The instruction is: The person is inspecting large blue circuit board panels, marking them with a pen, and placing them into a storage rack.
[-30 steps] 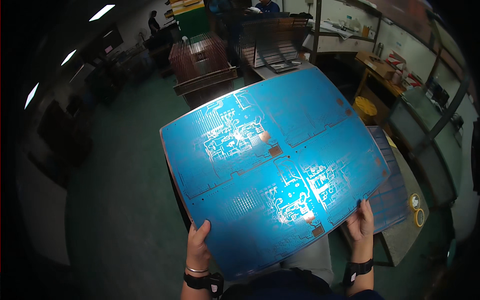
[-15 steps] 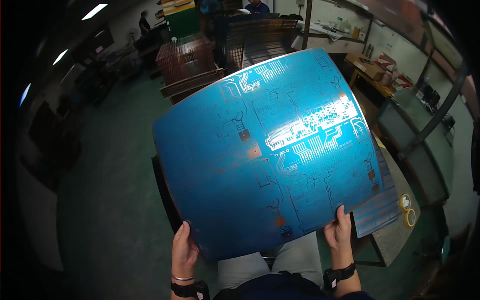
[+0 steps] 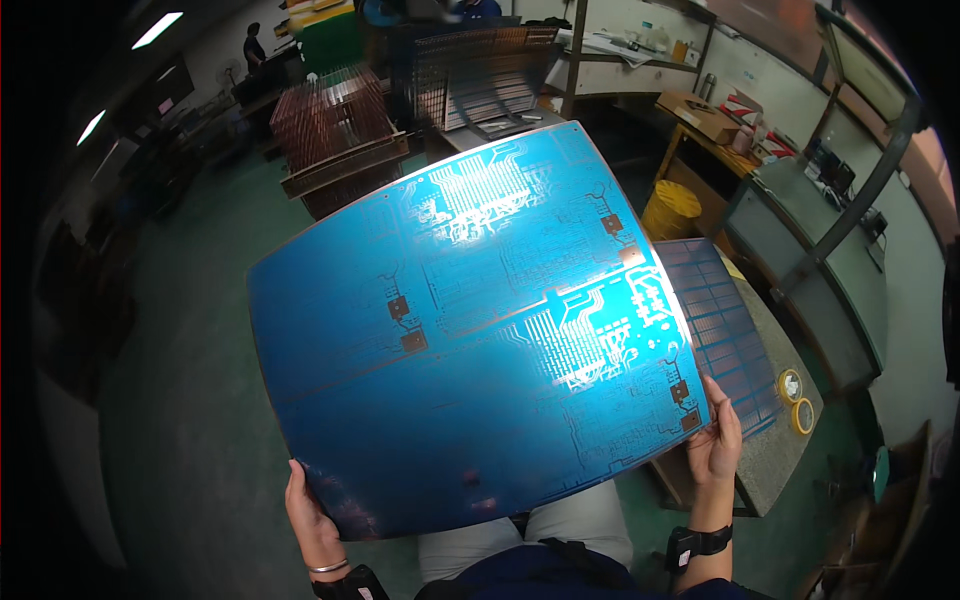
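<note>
Spanning much of the head view, the blue circuit-patterned panel lies between both hands, its longer axis running side to side and rising rightward. The left hand is closed on its lower left edge, the right hand on its lower right corner — some fingers are hidden. The right is nearer the gridded panel on the table.

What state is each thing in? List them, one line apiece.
Blue circuit panel: held up, tilted
Left grip: closed on the panel's lower left corner
Right grip: closed on its lower right corner
Second panel: lying on the table, partly hidden
Two tape rolls: lying close together
Ceiling lights: lit
Cardboard box: open or closed, cannot tell
</note>
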Demonstrator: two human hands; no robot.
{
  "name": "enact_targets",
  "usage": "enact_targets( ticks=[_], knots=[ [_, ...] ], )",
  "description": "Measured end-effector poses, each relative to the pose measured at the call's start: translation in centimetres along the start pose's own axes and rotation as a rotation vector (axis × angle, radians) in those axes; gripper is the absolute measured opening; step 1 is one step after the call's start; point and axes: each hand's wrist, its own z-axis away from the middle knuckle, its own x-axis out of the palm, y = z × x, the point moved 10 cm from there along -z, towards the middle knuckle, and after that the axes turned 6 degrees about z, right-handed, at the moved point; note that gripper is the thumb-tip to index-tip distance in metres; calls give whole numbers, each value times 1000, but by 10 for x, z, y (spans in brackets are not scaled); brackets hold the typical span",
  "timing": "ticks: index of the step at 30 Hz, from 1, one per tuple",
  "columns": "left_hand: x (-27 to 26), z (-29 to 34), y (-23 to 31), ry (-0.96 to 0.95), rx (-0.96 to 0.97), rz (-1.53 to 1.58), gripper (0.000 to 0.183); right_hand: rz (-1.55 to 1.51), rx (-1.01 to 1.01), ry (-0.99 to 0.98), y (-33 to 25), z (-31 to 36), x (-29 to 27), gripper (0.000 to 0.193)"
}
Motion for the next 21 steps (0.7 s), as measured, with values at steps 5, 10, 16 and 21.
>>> enact_targets(
  ticks=[5,10,16,21],
  knots=[
    [-3,0,-3,2,-36,7,38,52,13,-23,-2,7,0,39],
    [-10,-2,-5,-18,-42,-27,37,75,11,46,-2,9,1,40],
    [-3,0,-1,-43,-10,-67,35,37,20,33,4,9,-1,40],
    [7,4,15,-13,77,-94,27,62,42,114,5,9,-1,42]
  ],
)
